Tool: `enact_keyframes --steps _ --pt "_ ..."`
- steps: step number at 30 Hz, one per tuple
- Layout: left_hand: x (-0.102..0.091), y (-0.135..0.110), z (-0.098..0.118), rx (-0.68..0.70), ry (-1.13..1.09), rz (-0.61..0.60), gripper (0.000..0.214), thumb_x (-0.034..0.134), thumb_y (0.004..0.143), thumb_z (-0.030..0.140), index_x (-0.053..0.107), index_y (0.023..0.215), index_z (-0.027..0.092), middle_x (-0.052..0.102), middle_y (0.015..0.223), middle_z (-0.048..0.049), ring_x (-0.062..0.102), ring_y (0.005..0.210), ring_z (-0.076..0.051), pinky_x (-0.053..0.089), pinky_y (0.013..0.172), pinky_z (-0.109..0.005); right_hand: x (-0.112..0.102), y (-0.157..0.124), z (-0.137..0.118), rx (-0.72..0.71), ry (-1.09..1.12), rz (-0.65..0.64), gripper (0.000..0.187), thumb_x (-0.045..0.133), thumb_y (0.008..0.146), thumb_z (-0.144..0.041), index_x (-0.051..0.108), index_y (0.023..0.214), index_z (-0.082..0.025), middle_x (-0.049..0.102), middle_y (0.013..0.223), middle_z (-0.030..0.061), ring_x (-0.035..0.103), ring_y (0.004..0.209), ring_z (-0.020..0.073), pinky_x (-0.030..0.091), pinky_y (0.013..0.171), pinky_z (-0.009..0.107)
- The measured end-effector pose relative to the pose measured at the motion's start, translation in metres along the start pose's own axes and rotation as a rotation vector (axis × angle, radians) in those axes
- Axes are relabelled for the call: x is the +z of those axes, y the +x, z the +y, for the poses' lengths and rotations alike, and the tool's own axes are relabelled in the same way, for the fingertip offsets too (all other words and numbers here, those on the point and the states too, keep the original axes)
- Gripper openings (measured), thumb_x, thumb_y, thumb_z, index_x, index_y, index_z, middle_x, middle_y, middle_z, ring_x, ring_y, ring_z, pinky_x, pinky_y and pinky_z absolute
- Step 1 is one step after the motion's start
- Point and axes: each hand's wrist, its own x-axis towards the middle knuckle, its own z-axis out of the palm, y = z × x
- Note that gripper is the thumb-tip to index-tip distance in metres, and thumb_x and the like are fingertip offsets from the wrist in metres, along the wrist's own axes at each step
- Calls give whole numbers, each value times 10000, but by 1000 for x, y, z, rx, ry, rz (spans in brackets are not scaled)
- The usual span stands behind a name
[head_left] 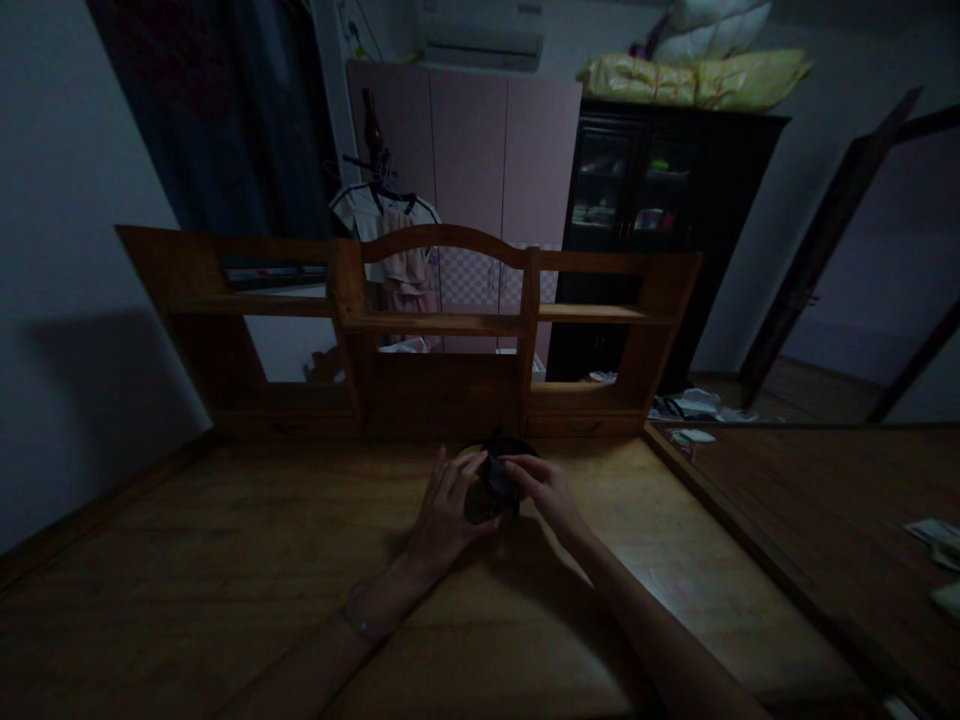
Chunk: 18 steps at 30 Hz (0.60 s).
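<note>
The room is dim. A small dark round object (491, 480), perhaps a jar or a lidded container, stands on the wooden desk (225, 540) close to the shelf unit. My left hand (448, 510) cups its left side with fingers curled round it. My right hand (541, 487) pinches a dark piece at its top with thumb and fingertips. What that dark piece is I cannot make out. A thin bracelet sits on my left wrist.
A wooden shelf unit (442, 320) rises along the desk's back edge. A second wooden surface (825, 510) lies to the right with papers (937, 535) on it. Behind stand a pink wardrobe (487, 150), a dark cabinet (652, 200) and hanging clothes (397, 240).
</note>
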Motion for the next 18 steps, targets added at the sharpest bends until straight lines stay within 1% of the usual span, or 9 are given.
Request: enact_keyframes --steps 5,10,13,18 --pt "1 -1 -2 12 0 -18 787 688 748 452 303 1392 217 505 1303 -85 471 1224 -261 148 1163 -560 -1 2 5 -24 -25 11 307 667 748 -438 729 889 -171 733 840 56 675 769 206 536 682 304" --pt "1 -1 -2 14 9 -31 800 687 742 477 305 1394 214 497 1310 -85 467 1230 -266 147 1165 -557 0 3 8 -35 -27 63 282 667 749 -437 694 785 -158 684 703 30 635 641 166 491 561 246" --pt "2 -1 -2 16 20 -29 807 696 732 480 315 1387 204 500 1306 -87 469 1225 -264 149 1169 -549 0 3 6 -34 -1 59 290 662 752 -454 658 766 -164 644 665 6 604 592 145 454 513 222" --pt "3 0 -2 14 10 -14 801 702 731 451 316 1390 208 513 1295 -86 482 1214 -263 154 1169 -546 -1 3 8 -24 59 49 296 638 779 -465 610 802 -171 605 672 -10 587 588 131 446 511 211"
